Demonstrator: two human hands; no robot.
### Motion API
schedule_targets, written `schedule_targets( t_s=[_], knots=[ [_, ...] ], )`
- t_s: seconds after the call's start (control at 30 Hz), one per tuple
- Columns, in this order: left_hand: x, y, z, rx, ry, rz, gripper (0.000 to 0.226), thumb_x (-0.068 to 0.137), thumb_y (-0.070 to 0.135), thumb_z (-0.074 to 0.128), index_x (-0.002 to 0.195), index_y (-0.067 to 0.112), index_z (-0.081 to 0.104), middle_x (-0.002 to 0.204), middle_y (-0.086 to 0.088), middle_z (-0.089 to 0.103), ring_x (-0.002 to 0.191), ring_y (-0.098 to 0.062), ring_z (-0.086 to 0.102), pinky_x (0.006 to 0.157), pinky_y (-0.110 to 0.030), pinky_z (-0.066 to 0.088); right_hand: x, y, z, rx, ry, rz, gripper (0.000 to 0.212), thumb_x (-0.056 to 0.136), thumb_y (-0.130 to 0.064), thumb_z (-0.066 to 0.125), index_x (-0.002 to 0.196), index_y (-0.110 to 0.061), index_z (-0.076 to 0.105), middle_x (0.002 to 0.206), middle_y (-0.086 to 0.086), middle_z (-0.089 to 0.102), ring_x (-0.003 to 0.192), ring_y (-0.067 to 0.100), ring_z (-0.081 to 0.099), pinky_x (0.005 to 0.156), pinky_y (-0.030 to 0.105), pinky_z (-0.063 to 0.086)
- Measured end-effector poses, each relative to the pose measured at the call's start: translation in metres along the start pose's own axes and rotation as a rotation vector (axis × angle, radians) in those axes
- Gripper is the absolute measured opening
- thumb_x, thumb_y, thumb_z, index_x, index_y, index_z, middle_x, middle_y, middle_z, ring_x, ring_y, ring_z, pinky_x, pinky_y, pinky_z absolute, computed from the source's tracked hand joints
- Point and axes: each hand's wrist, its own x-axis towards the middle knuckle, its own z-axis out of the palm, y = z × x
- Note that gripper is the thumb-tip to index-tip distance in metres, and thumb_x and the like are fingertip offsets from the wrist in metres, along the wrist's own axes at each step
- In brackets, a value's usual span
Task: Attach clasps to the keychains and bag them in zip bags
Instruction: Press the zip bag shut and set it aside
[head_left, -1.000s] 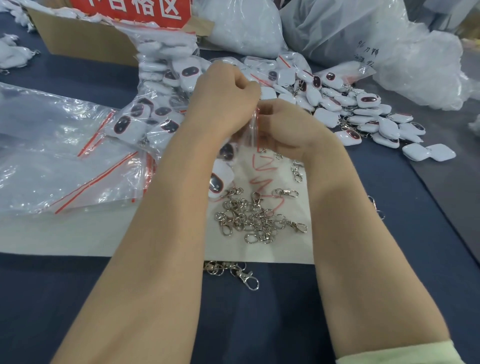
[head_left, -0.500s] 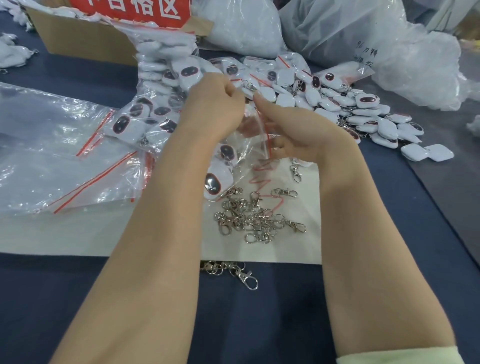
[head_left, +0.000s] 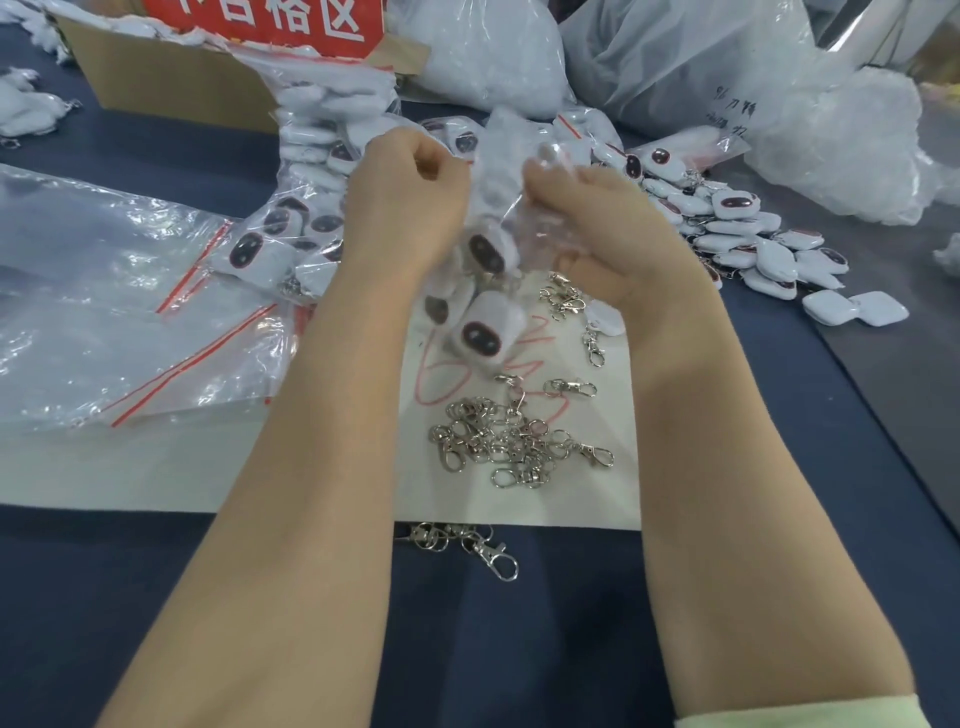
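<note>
Hands no longer pinched together: left hand (head_left: 410, 208), right hand (head_left: 597, 228) now apart, zip bag (head_left: 501, 202) between them, keychain (head_left: 483, 252) inside now showing.

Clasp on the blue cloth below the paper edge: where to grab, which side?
Take the clasp by its oval hook, probably pinching from above: it lies flat on the cloth, hook end pointing away from the tangled rings, so that end is free.

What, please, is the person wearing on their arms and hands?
No gloves, rings or watch show on the left hand or right hand. Both forearms are uncovered; a pale green sleeve cuff shows low on the right arm.
</note>
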Motion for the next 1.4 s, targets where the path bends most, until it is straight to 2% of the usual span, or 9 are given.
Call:
schedule_targets(
  t_s=[0.1,0.2,0.3,0.4,0.57,0.7,0.8,0.93,1.4],
  knots=[
    [0.0,-0.003,0.006,-0.037,0.034,-0.004,0.023,0.09,0.027,0.054,0.11,0.017,0.058,0.102,0.009,0.058,0.1,-0.011,0.056,0.087,-0.022,0.042,0.001,-0.008,-0.009,0.343,0.171,-0.034,0.023,0.099,-0.012,0.05,0.078,-0.007,0.06,0.065,0.002,0.063,0.057,0.013,0.059,0.057,0.026,0.055],
    [-0.003,-0.002,0.012,-0.234,-0.122,-0.148,0.048,0.086,0.054,0.058,0.118,0.019,0.054,0.117,0.005,0.059,0.108,-0.012,0.057,0.096,-0.029,0.043,0.004,-0.01,-0.019,0.55,0.3,-0.026,0.017,0.1,-0.011,0.049,0.096,-0.003,0.063,0.098,0.014,0.067,0.089,0.025,0.065,0.089,0.041,0.055],
    [-0.011,-0.005,0.015,-0.534,-0.472,-0.361,0.051,0.081,0.068,0.053,0.105,0.024,0.063,0.103,0.001,0.072,0.096,-0.02,0.069,0.09,-0.039,0.053,0.008,-0.005,-0.028,0.637,0.404,0.002,0.023,0.1,-0.009,0.049,0.116,0.001,0.061,0.126,0.02,0.062,0.117,0.033,0.061,0.096,0.05,0.051],
    [-0.021,-0.011,0.028,-0.616,-0.673,-0.396,0.036,0.086,0.051,0.06,0.098,0.018,0.064,0.091,-0.002,0.071,0.087,-0.024,0.069,0.089,-0.039,0.054,0.009,-0.004,-0.028,0.658,0.411,0.023,0.015,0.098,-0.005,0.051,0.106,0.0,0.062,0.109,0.016,0.068,0.108,0.029,0.066,0.088,0.042,0.057],
    [-0.024,-0.015,0.04,-0.679,-0.513,-0.389,0.012,0.087,0.009,0.063,0.097,0.01,0.059,0.087,-0.006,0.066,0.078,-0.019,0.063,0.07,-0.03,0.057,0.012,-0.003,-0.027,0.639,0.388,0.068,0.007,0.094,-0.006,0.053,0.089,-0.008,0.056,0.095,0.009,0.058,0.091,0.021,0.056,0.096,0.034,0.047],
    [-0.02,-0.018,0.037,-0.753,-0.4,-0.45,0.011,0.085,-0.001,0.062,0.091,0.008,0.058,0.078,-0.005,0.063,0.065,-0.014,0.06,0.053,-0.023,0.052,0.009,0.002,-0.022,0.37,0.371,0.116,0.009,0.093,-0.013,0.059,0.086,-0.008,0.06,0.094,0.012,0.065,0.074,0.025,0.063,0.06,0.032,0.055],
    [-0.02,-0.016,0.036,-0.806,-0.408,-0.441,0.012,0.086,-0.003,0.061,0.087,0.009,0.06,0.076,-0.004,0.064,0.065,-0.012,0.061,0.059,-0.025,0.052,0.005,0.003,-0.018,0.341,0.331,0.133,0.003,0.09,-0.009,0.063,0.091,-0.006,0.062,0.069,0.009,0.071,0.059,0.023,0.066,0.054,0.03,0.056],
    [-0.02,-0.015,0.037,-0.806,-0.355,-0.435,0.015,0.085,-0.004,0.061,0.087,0.011,0.061,0.072,-0.001,0.064,0.055,-0.007,0.061,0.048,-0.019,0.048,0.006,0.007,-0.019,0.33,0.356,0.127,0.019,0.088,-0.007,0.067,0.106,-0.006,0.061,0.093,0.01,0.064,0.067,0.018,0.066,0.056,0.03,0.058],
    [-0.015,-0.017,0.035,-0.891,-0.271,-0.551,0.019,0.086,-0.001,0.06,0.102,0.009,0.055,0.074,-0.004,0.063,0.055,-0.01,0.061,0.049,-0.02,0.05,0.012,0.01,-0.024,0.34,0.419,0.069,0.005,0.091,-0.005,0.061,0.091,-0.006,0.066,0.094,0.01,0.067,0.077,0.023,0.067,0.063,0.034,0.059]
  ],
)
